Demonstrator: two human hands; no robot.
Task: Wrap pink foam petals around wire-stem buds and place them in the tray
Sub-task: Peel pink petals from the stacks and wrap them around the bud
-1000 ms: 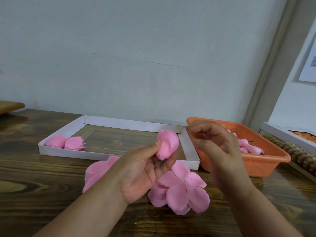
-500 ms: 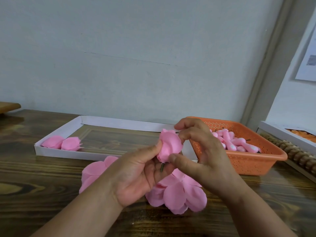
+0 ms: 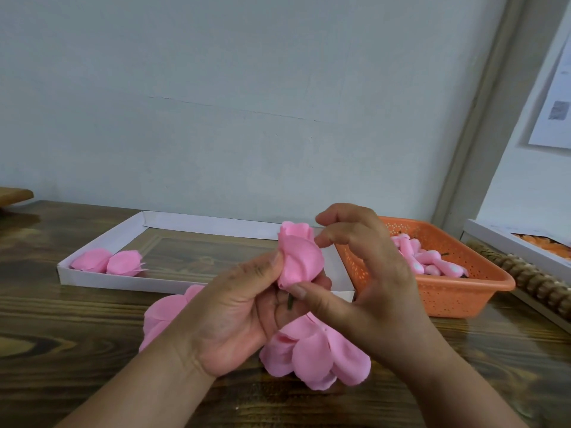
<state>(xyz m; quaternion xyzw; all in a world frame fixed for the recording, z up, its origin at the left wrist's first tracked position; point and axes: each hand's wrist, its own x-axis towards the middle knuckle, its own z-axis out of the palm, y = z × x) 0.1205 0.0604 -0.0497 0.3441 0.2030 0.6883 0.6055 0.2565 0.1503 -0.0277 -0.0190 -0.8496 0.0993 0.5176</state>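
Flower: a pink bud point(image 3: 298, 257) with foam petals curling round it is being held up above the table point(image 3: 61, 319), in front of the near right corner of the white tray point(image 3: 102, 278); a short dark wire stem point(image 3: 290, 301) is poking out below it.
Step in hand: the wrapping looks to be under way, with an outer petal being laid across the bud and not yet settled.
Next move: it probably calls for smoothing that petal flat around the bud while keeping the base pinched, so the layers do not spring open, and then setting the flower in the tray.
Left hand: the left hand point(image 3: 238, 316) is turning palm up under the flower, its thumb pressing the petal's left edge against the bud and its fingers cupping the base.
Right hand: the right hand point(image 3: 367, 279) is arching over from the right, thumb tip pinching the petal's lower edge near the stem, forefingers curling just beside the bud's top.
Loose petals: a fan of pink petals point(image 3: 315, 353) is lying on the table under the hands, with more point(image 3: 160, 316) behind the left wrist.
Tray: two finished flowers point(image 3: 108, 262) are lying in its left end.
Basket: an orange basket point(image 3: 448, 291) right of the tray is holding bare buds point(image 3: 426, 261).
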